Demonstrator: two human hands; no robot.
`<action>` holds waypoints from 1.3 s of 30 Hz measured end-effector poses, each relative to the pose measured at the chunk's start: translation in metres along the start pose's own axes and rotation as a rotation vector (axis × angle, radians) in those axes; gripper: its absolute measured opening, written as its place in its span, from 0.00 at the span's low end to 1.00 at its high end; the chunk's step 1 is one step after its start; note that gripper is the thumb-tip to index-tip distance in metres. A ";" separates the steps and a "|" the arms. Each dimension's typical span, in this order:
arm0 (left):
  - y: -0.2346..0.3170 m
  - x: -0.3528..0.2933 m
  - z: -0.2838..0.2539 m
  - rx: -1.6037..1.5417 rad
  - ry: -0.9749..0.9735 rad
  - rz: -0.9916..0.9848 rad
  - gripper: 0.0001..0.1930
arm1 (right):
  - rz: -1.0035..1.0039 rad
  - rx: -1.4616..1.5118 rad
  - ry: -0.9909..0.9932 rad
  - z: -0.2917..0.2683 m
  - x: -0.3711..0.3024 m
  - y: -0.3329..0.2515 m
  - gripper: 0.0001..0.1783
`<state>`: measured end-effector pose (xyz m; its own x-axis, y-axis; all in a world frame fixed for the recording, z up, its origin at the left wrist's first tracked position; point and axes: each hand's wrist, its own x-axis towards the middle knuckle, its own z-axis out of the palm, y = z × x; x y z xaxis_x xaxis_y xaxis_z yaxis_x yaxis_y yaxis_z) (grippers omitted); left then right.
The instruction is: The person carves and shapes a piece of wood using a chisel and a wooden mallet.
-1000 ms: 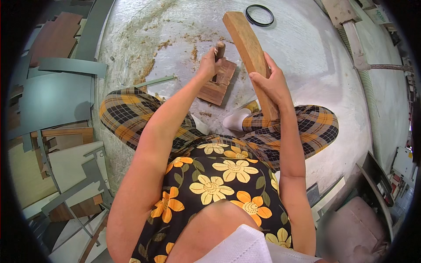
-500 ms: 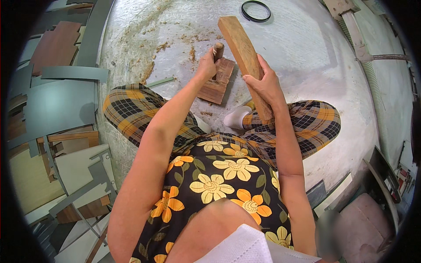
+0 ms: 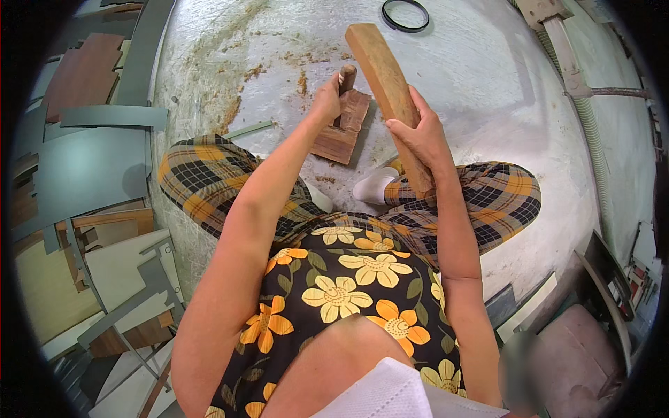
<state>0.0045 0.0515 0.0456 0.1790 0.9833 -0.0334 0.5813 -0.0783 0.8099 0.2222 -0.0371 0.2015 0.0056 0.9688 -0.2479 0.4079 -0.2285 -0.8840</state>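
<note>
My left hand (image 3: 326, 101) is closed around the handle of a wooden hand plane (image 3: 350, 125), a flat reddish-brown block with a round crossbar handle, between my bent legs. My right hand (image 3: 420, 136) grips a long piece of lighter brown wood (image 3: 385, 73) along its right side, thumb lying across the top. The wood slants from the upper middle down to its near end over my right leg. A narrow gap separates it from the plane. My left fingers are partly hidden behind the handle.
Wood shavings (image 3: 232, 111) litter the pale floor at the left. Beyond the wood lies a black ring-shaped coil (image 3: 405, 15). A thin green strip (image 3: 249, 129) is by my left knee. Stacked panels and offcuts (image 3: 90, 164) fill the left side; a ribbed hose (image 3: 592, 150) runs along the right.
</note>
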 end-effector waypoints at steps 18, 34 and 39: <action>0.002 0.012 0.017 0.024 -0.049 -0.090 0.23 | -0.012 0.166 0.057 0.007 0.004 -0.003 0.52; -0.005 0.020 0.016 0.028 -0.082 -0.091 0.21 | -0.067 -0.239 -0.010 0.015 0.011 0.017 0.52; -0.003 0.018 0.018 0.046 -0.076 -0.068 0.20 | 0.030 -0.111 0.028 0.021 0.005 0.007 0.52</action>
<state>0.0204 0.0662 0.0326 0.1966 0.9714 -0.1327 0.6294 -0.0213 0.7768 0.2054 -0.0355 0.1856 0.0444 0.9644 -0.2607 0.5058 -0.2467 -0.8266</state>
